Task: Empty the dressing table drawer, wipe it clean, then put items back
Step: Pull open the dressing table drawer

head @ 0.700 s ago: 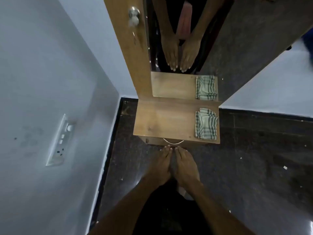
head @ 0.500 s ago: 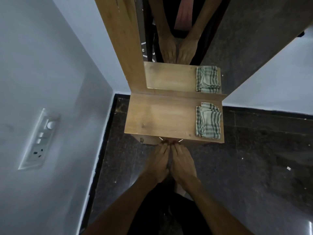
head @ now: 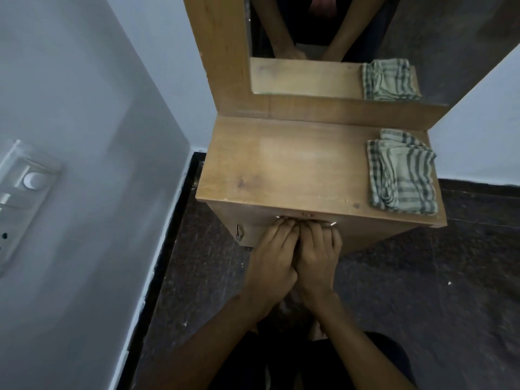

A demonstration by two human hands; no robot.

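Drawer handle (head: pixel 305 219) under curled fingers (head: pixel 287 229) of both hands.

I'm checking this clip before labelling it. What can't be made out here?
- Metal drawer handle: head view, mostly hidden by left hand and right hand.
- Drawer contents: unseen behind the wooden drawer front.
- White wall switch plate: cut by left edge.

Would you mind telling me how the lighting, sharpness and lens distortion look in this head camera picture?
Head view: dim, even indoor light with no hard shadows; a faint sheen on the dressing table top; straight edges of the wall and the switch plate bow from the wide-angle lens, and that corner is soft; the folded cloth is fairly sharp; both hands, left and right, are slightly soft at the drawer handle.
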